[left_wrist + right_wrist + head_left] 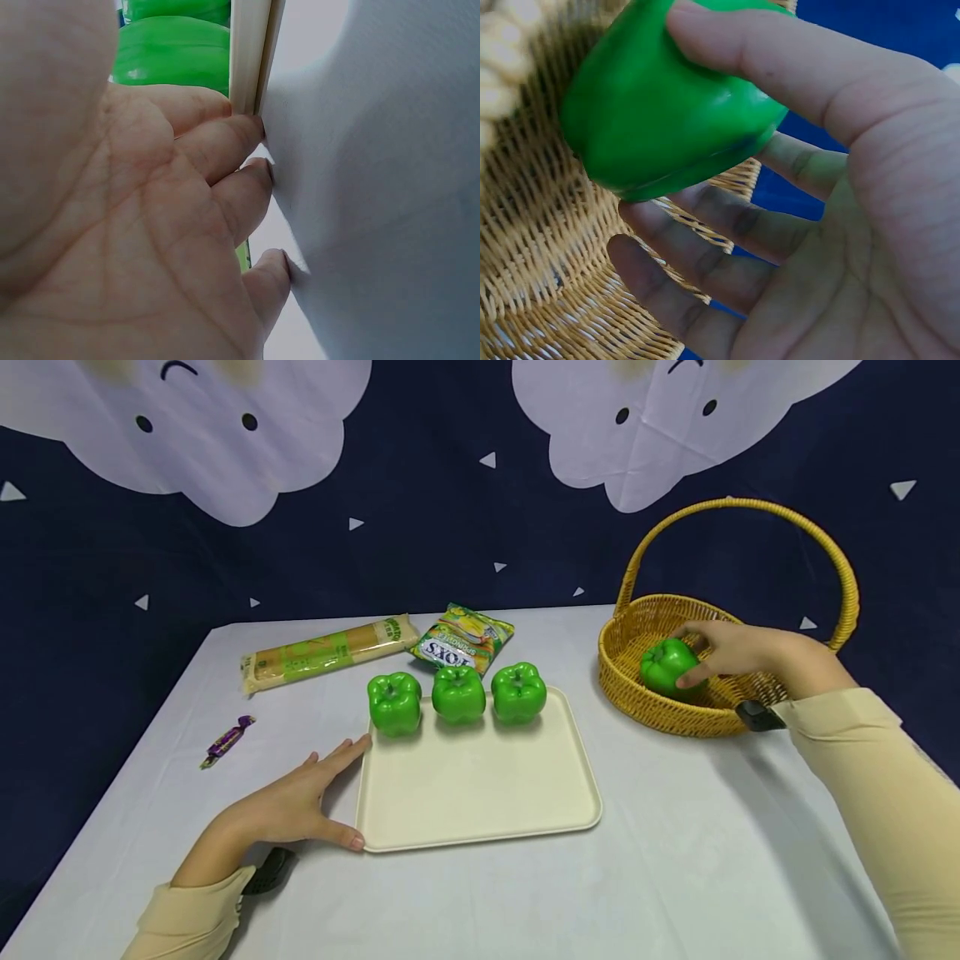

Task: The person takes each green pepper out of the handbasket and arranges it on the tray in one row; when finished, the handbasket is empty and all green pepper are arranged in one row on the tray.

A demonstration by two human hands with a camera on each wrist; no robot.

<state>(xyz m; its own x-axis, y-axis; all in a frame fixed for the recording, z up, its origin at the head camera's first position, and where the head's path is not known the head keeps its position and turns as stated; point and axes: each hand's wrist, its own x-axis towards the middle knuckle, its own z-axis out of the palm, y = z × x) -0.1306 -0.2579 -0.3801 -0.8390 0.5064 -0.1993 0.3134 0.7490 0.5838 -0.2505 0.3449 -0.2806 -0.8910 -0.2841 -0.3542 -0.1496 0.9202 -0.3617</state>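
Observation:
My right hand (742, 652) reaches into a yellow wicker basket (645, 710) and grips a green bell pepper (663, 667). In the right wrist view, the thumb lies over that pepper (667, 112), with fingers along its other side. At the left edge of a cream tray (480, 785), my left hand (292, 806) has its fingers spread, with thumb and index fingertip at the rim. Its fingertips rest on the table beside the tray's edge (249, 56) in the left wrist view. Three green bell peppers (459, 695) stand in a row along the tray's far side.
Behind the tray lie a long pack of noodles (330, 653) and a green and yellow snack bag (465, 639). A purple wrapped candy (227, 742) lies at the left of the white table (675, 860). The basket's tall handle (738, 503) arches above the right hand.

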